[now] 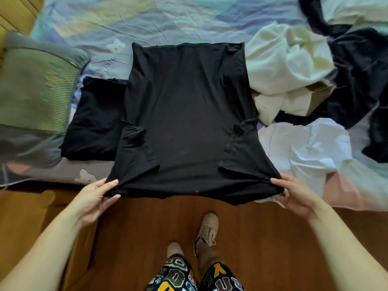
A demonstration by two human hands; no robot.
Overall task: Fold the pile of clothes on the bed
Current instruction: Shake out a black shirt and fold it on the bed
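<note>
A: Where are we standing with the pile?

B: We are working on the black T-shirt (186,114). It is lying spread on the bed (168,19), with its near edge hanging just over the side toward us. Both sleeves are already turned in over the body, so we are judging this to be the mid-fold step.

A: And our hands?

B: Our left hand (94,198) is pinching the near left corner, fingers clamped on the cloth. Our right hand (296,196) is doing the same at the near right corner, thumb on top and fingers under.

A: What is the next move asking of us?

B: Probably lifting that near edge evenly and carrying it toward the far edge, keeping both corners level so the tucked sleeves are not sliding out.

A: Anything finished yet?

B: A folded black garment (94,120) is lying just beside the shirt on the left, touching its edge, next to the grey pillow (35,85).

A: And containers?

B: We are seeing what looks like a cardboard box (319,95) among the unfolded white clothes (287,66) on the right. It is mostly buried, so we cannot tell what is inside. Dark clothes (361,66) are heaped beyond it, still waiting.
</note>
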